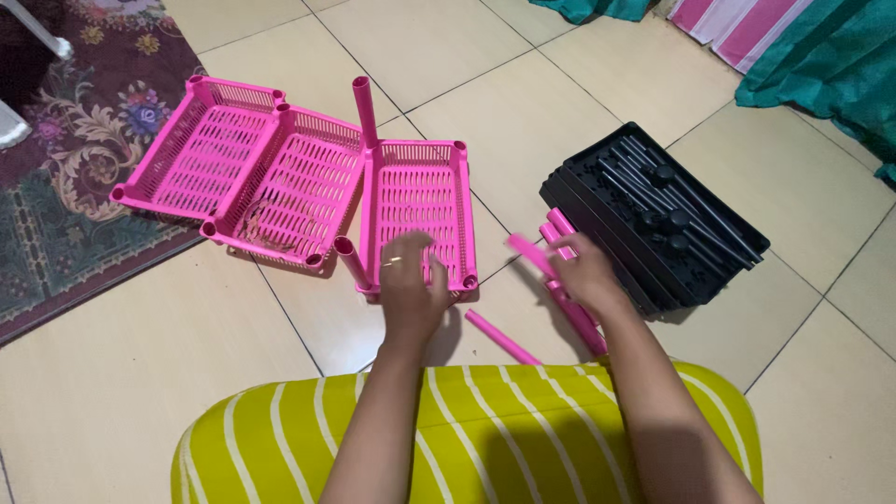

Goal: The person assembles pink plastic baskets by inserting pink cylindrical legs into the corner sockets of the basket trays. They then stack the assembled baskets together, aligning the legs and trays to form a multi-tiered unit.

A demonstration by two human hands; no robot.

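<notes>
Yellow-green striped fabric (485, 439) filled the near edge of the scene, and two bare forearms reached out over it toward the tiled floor (112, 392). The left hand (411, 285) rested with fingers spread and released on the near rim of a pink slotted tray (415, 201), which lay flat on the tiles with one pink tube (364, 110) standing upright at its far left corner and another pink tube (353, 263) leaning at its near left corner. The right hand (583, 275) was closed around a pink tube (532, 254) it had lifted just right of that tray, above a small bundle of loose pink tubes (571, 299) on the floor. One more loose tube (502, 338) lay on the tiles between the two arms. Left of the tray, two more pink trays (247, 173) sat side by side, tilted, their far left edge over a patterned rug (75, 177). To the right, a stack of black trays (653, 219) held black tubes (667, 191) on top. Teal cloth (831, 65) and a pink-and-white striped cloth (737, 28) lay at the far right.
</notes>
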